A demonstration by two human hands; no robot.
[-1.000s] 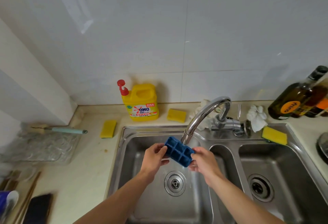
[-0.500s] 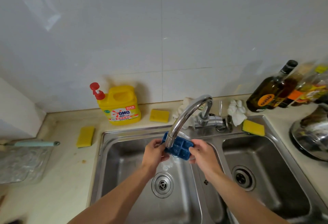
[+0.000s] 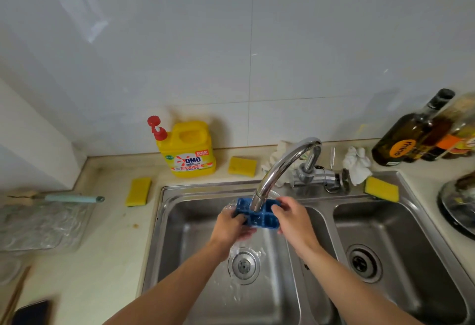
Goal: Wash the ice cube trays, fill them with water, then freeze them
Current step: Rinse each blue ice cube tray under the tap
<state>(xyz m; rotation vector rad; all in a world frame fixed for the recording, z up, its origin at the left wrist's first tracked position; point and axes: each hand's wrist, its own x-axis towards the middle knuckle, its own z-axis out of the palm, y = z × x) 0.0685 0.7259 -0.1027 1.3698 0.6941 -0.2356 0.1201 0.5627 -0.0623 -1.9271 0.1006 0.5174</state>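
Observation:
A small blue ice cube tray point(image 3: 259, 218) is held under the spout of the chrome tap point(image 3: 280, 167), over the left basin of the steel sink point(image 3: 180, 224). My left hand point(image 3: 230, 224) grips its left end and my right hand point(image 3: 295, 219) grips its right end. Water runs over the tray and splashes down around the left drain point(image 3: 243, 265). The spout hides part of the tray's top.
A yellow detergent jug point(image 3: 189, 149) stands behind the sink, with yellow sponges point(image 3: 138, 191) on the counter and sink rim. Dark bottles point(image 3: 411, 134) stand at the back right, a pot lid point(image 3: 460, 203) at the right edge. A clear tray point(image 3: 38, 224) lies left.
The tray has gone from tilted beside the spout to level beneath it, and water now splashes into the basin. The view has shifted slightly.

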